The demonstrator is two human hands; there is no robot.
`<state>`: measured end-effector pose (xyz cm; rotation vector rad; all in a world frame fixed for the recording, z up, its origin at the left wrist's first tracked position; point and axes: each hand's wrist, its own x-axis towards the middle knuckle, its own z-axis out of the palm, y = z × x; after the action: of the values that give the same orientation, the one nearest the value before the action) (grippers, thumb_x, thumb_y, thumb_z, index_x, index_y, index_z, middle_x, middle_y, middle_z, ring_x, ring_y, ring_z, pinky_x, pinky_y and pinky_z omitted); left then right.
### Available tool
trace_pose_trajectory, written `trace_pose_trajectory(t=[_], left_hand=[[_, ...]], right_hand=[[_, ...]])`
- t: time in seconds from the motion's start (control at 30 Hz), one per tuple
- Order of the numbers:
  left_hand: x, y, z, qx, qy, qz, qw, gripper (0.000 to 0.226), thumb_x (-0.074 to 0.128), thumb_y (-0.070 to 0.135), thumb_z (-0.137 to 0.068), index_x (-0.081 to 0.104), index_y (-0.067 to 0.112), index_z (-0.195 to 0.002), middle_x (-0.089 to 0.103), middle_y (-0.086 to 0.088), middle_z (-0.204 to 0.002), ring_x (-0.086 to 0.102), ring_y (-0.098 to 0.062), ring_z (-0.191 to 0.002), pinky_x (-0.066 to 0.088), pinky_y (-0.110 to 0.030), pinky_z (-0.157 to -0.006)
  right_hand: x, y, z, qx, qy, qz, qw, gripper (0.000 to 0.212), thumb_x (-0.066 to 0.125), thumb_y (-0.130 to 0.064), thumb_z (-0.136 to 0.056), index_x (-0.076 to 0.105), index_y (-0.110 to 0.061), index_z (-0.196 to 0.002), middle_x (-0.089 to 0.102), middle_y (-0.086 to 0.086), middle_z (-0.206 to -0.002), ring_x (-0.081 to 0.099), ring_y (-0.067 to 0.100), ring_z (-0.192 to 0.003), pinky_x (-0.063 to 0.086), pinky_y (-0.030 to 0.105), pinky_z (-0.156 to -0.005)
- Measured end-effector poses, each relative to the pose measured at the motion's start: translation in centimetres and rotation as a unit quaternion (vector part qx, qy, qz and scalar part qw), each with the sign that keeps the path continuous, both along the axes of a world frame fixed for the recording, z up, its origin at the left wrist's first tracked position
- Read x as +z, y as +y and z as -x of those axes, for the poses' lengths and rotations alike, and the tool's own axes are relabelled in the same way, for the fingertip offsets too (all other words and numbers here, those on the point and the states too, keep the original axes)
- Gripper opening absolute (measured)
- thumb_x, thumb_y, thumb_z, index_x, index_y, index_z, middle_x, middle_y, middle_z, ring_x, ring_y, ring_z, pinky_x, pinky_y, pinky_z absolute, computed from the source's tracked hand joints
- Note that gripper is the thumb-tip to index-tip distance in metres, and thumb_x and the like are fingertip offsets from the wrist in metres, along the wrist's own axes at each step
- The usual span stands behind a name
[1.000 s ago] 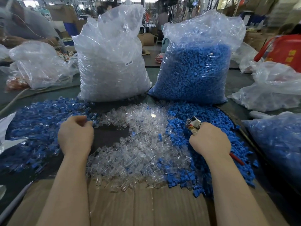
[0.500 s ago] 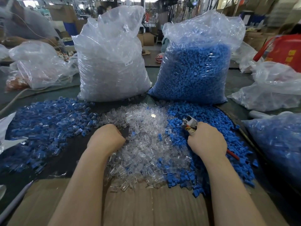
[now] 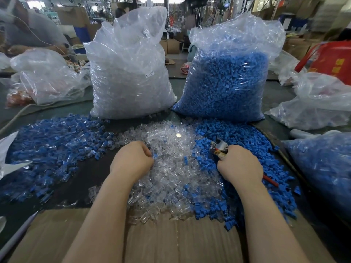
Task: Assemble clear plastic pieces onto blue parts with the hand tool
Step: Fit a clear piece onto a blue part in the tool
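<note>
loose clear plastic pieces (image 3: 171,164): centre, between 2 heaps | loose blue plastic parts (image 3: 245,141): right | assembled blue-and-clear pieces (image 3: 53,145): left | tall bag of clear pieces (image 3: 129,73), tall bag of blue parts (image 3: 228,82): behind

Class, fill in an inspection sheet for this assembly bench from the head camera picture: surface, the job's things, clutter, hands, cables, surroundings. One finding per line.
Surface: dark table with a cardboard sheet at the near edge.
Job's things: loose clear pieces in the middle; loose blue parts to their right; pile of mixed blue and clear pieces on the left; hand tool.
Clutter: bag of clear pieces and bag of blue parts standing behind; more plastic bags at the sides.
Hands: left hand curled among the clear pieces, its hold unclear; right hand grips the tool.
Cables: nothing seen for certain.
Surroundings: blurred workshop; red bag on the right.
</note>
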<state>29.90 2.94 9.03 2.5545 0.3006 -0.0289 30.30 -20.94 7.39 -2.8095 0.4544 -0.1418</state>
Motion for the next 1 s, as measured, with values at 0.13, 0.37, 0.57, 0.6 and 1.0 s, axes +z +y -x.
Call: trace_pose_trajectory(t=[0.13, 0.37, 0.57, 0.6, 1.0], left_hand=[[0.1, 0.1, 0.0, 0.016, -0.059, 0.215, 0.975, 0.013, 0.066, 0.013, -0.092, 0.071, 0.025, -0.089, 0.073, -0.001, -0.073, 0.068, -0.016, -0.071, 0.056, -0.032, -0.064], [1.0, -0.8, 0.4, -0.043, -0.026, 0.376, 0.925, 0.022, 0.078, 0.006, -0.078, 0.078, 0.023, -0.092, 0.075, 0.003, -0.08, 0.068, -0.011, -0.075, 0.057, -0.029, -0.078], [1.1, -1.8, 0.3, -0.026, -0.056, 0.431, 0.9, 0.008, 0.075, 0.014, -0.084, 0.077, 0.017, -0.092, 0.076, 0.001, -0.078, 0.069, -0.008, -0.072, 0.053, -0.017, -0.063], [1.1, -1.9, 0.3, -0.021, -0.057, 0.439, 0.896, 0.008, 0.075, 0.016, -0.084, 0.077, 0.016, -0.092, 0.076, 0.001, -0.08, 0.07, -0.01, -0.077, 0.055, -0.021, -0.069], [0.6, -5.2, 0.7, -0.001, -0.09, 0.491, 0.866, 0.013, 0.073, 0.023, -0.087, 0.074, 0.011, -0.092, 0.075, -0.001, -0.074, 0.068, -0.007, -0.064, 0.054, -0.016, -0.06]], right_hand=[[0.1, 0.1, 0.0, -0.013, -0.017, 0.003, 1.0, 0.026, 0.061, -0.025, -0.085, 0.041, -0.019, -0.07, 0.048, 0.001, -0.069, 0.043, 0.017, -0.056, 0.026, 0.026, -0.046], [0.6, 0.0, -0.1, 0.003, -0.053, -0.027, 0.998, 0.023, 0.056, -0.03, -0.087, 0.041, -0.022, -0.072, 0.051, 0.001, -0.071, 0.047, 0.018, -0.06, 0.03, 0.028, -0.049], [1.2, 0.0, 0.1, 0.03, -0.07, -0.091, 0.993, 0.018, 0.059, -0.029, -0.079, 0.049, -0.018, -0.069, 0.056, 0.002, -0.065, 0.051, 0.022, -0.058, 0.03, 0.027, -0.049], [1.2, 0.1, 0.1, 0.037, -0.071, -0.098, 0.992, 0.019, 0.06, -0.028, -0.078, 0.049, -0.018, -0.067, 0.056, 0.002, -0.063, 0.051, 0.022, -0.058, 0.03, 0.027, -0.049], [2.0, 0.7, 0.3, 0.124, -0.153, -0.28, 0.94, 0.01, 0.066, -0.019, -0.074, 0.056, -0.022, -0.076, 0.057, -0.006, -0.065, 0.05, 0.017, -0.063, 0.043, 0.036, -0.061]])
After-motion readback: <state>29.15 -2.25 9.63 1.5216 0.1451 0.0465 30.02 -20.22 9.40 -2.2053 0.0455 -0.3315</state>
